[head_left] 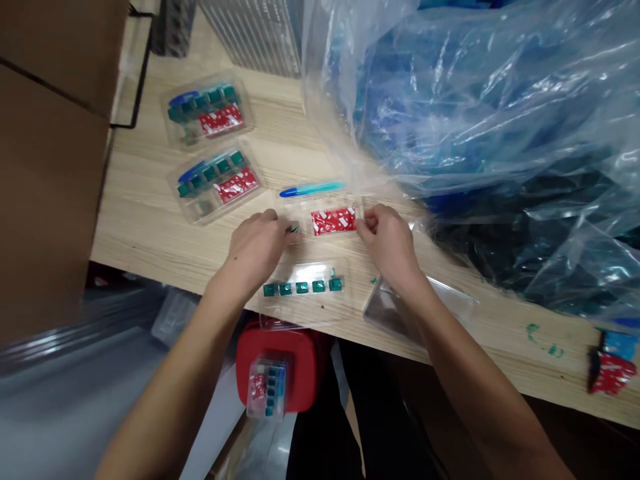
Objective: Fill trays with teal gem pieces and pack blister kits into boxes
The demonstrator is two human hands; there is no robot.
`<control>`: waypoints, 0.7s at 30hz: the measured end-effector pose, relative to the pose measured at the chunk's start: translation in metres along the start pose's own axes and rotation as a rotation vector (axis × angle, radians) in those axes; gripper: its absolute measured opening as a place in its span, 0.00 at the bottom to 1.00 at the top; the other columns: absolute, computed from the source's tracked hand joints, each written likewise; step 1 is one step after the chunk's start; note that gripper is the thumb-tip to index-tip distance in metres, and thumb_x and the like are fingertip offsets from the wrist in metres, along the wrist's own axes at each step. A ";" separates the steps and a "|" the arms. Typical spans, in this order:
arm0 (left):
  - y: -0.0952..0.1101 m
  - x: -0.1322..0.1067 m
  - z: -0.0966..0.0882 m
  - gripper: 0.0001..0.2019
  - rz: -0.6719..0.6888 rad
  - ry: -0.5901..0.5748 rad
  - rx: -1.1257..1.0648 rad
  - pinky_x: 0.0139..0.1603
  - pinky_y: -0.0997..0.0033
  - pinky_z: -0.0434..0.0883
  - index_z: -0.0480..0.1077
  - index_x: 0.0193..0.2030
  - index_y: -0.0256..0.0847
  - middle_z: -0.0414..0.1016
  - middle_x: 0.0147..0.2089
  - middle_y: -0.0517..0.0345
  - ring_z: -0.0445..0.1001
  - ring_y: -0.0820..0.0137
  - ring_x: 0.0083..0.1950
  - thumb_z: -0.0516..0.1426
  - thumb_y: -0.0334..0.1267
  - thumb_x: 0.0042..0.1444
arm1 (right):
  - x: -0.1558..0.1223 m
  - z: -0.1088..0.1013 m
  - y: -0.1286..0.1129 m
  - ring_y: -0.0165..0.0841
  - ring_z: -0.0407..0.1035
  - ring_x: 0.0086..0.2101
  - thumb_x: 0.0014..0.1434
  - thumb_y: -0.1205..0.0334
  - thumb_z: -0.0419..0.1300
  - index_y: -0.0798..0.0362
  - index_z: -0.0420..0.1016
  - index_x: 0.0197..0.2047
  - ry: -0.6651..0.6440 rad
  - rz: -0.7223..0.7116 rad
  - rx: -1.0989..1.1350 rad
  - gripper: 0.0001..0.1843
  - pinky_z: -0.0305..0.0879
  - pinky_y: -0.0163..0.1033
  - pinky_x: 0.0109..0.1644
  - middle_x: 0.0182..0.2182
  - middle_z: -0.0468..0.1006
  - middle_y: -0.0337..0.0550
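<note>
My left hand (260, 241) is closed, its fingertips pinched at a small dark item (293, 228) too blurred to name, over the left end of a clear plastic tray (308, 212). My right hand (391, 241) pinches the right end of that tray, beside the red patterned packet (333, 221) lying in it. Just above the packet, a blue pen-like stick (311, 189) with a lighter turquoise part lies along the tray. Nearer to me, a second clear tray (300, 310) has a row of several green blocks (302, 287).
Two filled clear packs (215, 177) (207, 110) lie at the left. Large plastic bags (475, 113) cover the right back. A clear lid-like piece (395, 310) lies under my right forearm. Below the table edge, a red stool (305, 353) bears another filled pack (267, 389).
</note>
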State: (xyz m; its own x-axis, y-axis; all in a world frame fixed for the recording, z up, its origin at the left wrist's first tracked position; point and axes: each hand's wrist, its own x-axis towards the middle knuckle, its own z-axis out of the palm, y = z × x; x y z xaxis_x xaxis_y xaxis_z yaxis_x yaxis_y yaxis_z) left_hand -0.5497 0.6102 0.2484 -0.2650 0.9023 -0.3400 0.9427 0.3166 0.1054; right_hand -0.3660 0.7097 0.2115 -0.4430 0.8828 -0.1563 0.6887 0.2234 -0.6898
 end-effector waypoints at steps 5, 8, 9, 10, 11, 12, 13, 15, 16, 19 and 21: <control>-0.020 0.005 0.001 0.11 0.165 -0.019 -0.186 0.34 0.67 0.64 0.72 0.27 0.43 0.67 0.29 0.56 0.68 0.66 0.32 0.54 0.43 0.55 | 0.001 0.005 0.000 0.34 0.65 0.29 0.54 0.68 0.57 0.53 0.70 0.29 0.041 -0.024 -0.013 0.03 0.60 0.39 0.36 0.28 0.73 0.44; -0.025 0.005 0.004 0.12 0.174 0.020 -0.228 0.33 0.68 0.63 0.71 0.26 0.43 0.66 0.28 0.56 0.66 0.67 0.31 0.52 0.43 0.55 | 0.000 0.002 -0.001 0.36 0.67 0.32 0.56 0.69 0.58 0.54 0.72 0.31 0.001 -0.020 -0.022 0.03 0.63 0.41 0.38 0.30 0.74 0.46; -0.025 0.003 0.005 0.12 0.153 0.049 -0.248 0.33 0.68 0.63 0.71 0.26 0.43 0.66 0.28 0.56 0.66 0.68 0.30 0.52 0.43 0.55 | -0.002 -0.001 -0.002 0.38 0.69 0.33 0.56 0.68 0.58 0.55 0.74 0.33 -0.010 -0.013 -0.036 0.03 0.64 0.42 0.40 0.31 0.74 0.47; -0.024 0.001 0.005 0.11 0.124 0.087 -0.282 0.32 0.69 0.62 0.71 0.26 0.43 0.66 0.27 0.57 0.66 0.69 0.30 0.52 0.43 0.55 | -0.004 -0.005 -0.003 0.39 0.70 0.35 0.57 0.67 0.59 0.56 0.75 0.36 -0.007 -0.007 -0.050 0.04 0.65 0.44 0.41 0.34 0.75 0.49; -0.022 -0.004 0.005 0.11 0.097 0.138 -0.331 0.31 0.69 0.63 0.71 0.27 0.43 0.66 0.27 0.57 0.66 0.69 0.29 0.52 0.42 0.55 | -0.008 -0.010 -0.005 0.41 0.71 0.36 0.57 0.66 0.60 0.56 0.76 0.40 0.010 -0.009 -0.055 0.08 0.66 0.46 0.43 0.36 0.75 0.51; -0.019 -0.010 0.004 0.10 0.080 0.202 -0.390 0.31 0.69 0.63 0.72 0.28 0.43 0.67 0.28 0.57 0.66 0.70 0.29 0.52 0.42 0.55 | -0.014 -0.015 -0.007 0.41 0.71 0.37 0.58 0.65 0.60 0.56 0.76 0.44 0.031 -0.025 -0.040 0.11 0.67 0.47 0.44 0.38 0.75 0.51; -0.014 -0.017 0.001 0.10 0.078 0.273 -0.447 0.30 0.70 0.64 0.73 0.30 0.43 0.68 0.28 0.57 0.67 0.70 0.30 0.52 0.41 0.55 | -0.020 -0.020 -0.011 0.41 0.71 0.38 0.59 0.64 0.60 0.55 0.75 0.48 0.042 -0.060 0.005 0.14 0.68 0.48 0.44 0.39 0.75 0.50; -0.002 -0.036 -0.007 0.08 0.122 0.414 -0.529 0.30 0.71 0.65 0.74 0.36 0.43 0.70 0.29 0.57 0.69 0.70 0.31 0.53 0.38 0.57 | -0.034 -0.029 -0.020 0.37 0.72 0.36 0.60 0.62 0.60 0.49 0.74 0.53 -0.011 -0.194 0.178 0.17 0.70 0.45 0.44 0.39 0.77 0.45; 0.005 -0.046 -0.013 0.08 0.164 0.466 -0.543 0.31 0.71 0.66 0.74 0.38 0.43 0.71 0.30 0.58 0.70 0.70 0.32 0.54 0.36 0.58 | -0.041 -0.033 -0.026 0.35 0.73 0.36 0.61 0.61 0.60 0.46 0.73 0.54 -0.069 -0.278 0.284 0.18 0.71 0.44 0.44 0.39 0.77 0.43; 0.027 -0.074 -0.028 0.09 0.264 0.551 -0.504 0.35 0.72 0.69 0.74 0.45 0.46 0.73 0.34 0.60 0.71 0.71 0.35 0.56 0.32 0.60 | -0.059 -0.041 -0.044 0.33 0.74 0.40 0.61 0.61 0.61 0.39 0.72 0.55 -0.194 -0.473 0.497 0.19 0.72 0.41 0.47 0.43 0.79 0.39; 0.037 -0.086 -0.035 0.12 0.290 0.582 -0.466 0.37 0.72 0.70 0.73 0.48 0.48 0.73 0.36 0.60 0.72 0.71 0.36 0.56 0.32 0.60 | -0.067 -0.045 -0.054 0.33 0.74 0.43 0.61 0.63 0.60 0.37 0.75 0.53 -0.169 -0.516 0.529 0.17 0.73 0.41 0.48 0.44 0.80 0.37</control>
State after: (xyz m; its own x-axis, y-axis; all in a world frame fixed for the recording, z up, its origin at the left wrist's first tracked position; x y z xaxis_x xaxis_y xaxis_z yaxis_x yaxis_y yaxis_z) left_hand -0.4995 0.5543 0.3144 -0.2071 0.9344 0.2898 0.8424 0.0197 0.5386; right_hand -0.3478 0.6575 0.2910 -0.7457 0.6352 0.2011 0.0218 0.3249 -0.9455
